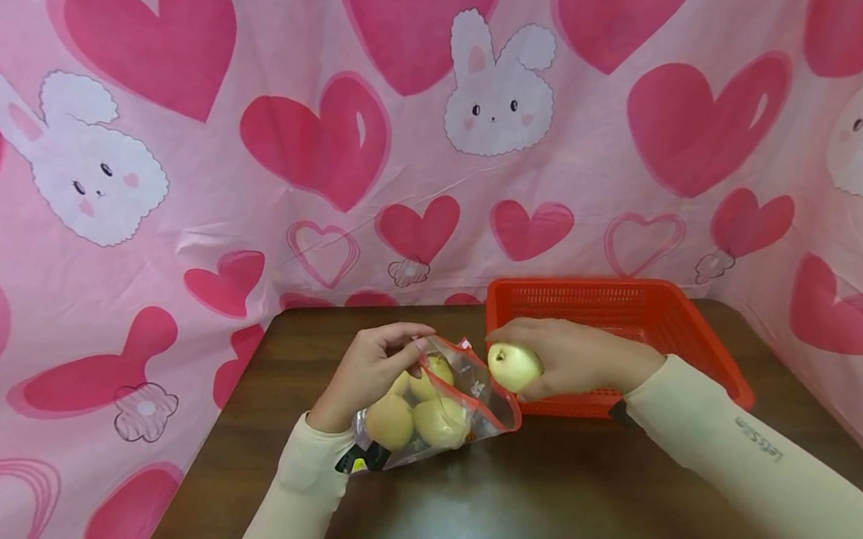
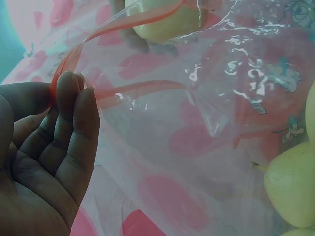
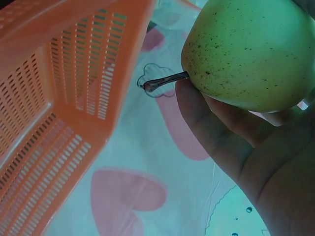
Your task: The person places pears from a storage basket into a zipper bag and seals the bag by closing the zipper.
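My left hand pinches the red-edged rim of a clear plastic zip bag between thumb and fingers. Several yellow pears lie inside the bag, which tilts toward the right with its mouth parted. In the left wrist view, the bag's red strip runs out from the fingertips, and a pear shows through the plastic. My right hand grips another pear just beside the bag's mouth. The right wrist view shows that pear speckled, with a dark stem, fingers curled beneath it.
A red slotted plastic basket stands behind and to the right of the bag, under my right forearm. Everything is on a dark brown wooden table. A pink cloth with hearts and rabbits hangs behind and at both sides.
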A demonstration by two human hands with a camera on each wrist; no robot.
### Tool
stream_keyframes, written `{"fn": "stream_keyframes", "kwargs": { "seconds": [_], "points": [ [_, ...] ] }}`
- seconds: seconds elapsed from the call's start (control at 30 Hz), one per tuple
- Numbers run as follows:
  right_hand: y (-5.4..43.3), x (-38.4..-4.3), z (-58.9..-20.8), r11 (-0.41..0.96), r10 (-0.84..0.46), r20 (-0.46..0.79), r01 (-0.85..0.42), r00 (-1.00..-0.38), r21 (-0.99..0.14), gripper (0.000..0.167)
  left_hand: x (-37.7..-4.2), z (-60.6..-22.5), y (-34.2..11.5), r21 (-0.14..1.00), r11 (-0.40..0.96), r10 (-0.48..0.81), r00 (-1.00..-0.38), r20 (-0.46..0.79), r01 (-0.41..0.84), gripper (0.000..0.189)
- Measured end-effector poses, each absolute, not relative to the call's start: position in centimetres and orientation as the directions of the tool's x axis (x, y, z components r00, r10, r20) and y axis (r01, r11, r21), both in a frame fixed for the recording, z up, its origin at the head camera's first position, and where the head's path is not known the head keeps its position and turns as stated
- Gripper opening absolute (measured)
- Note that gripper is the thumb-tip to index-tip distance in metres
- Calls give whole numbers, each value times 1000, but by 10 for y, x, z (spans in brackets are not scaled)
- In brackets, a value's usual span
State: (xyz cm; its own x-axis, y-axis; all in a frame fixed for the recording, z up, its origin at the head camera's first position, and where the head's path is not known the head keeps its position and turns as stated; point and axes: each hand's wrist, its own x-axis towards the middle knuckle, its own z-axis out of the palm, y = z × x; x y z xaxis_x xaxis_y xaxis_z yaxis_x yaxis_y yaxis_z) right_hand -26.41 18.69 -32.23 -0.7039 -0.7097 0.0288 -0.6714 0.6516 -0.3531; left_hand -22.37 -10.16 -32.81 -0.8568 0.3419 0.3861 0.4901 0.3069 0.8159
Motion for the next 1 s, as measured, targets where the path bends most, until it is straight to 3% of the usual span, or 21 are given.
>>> {"fn": "stream_keyframes", "kwargs": {
  "seconds": [0.37, 1.0],
  "points": [
    [172, -261, -328, 581, -776, 56, -746, -628, -325, 66, -222, -326, -102, 818, 318, 342, -863, 373, 480, 21],
    [152, -257, -334, 563, -802, 11, -762, -597, -320, 71, -223, -329, -101, 800, 327, 337, -853, 399, 504, 19]
  ]
}}
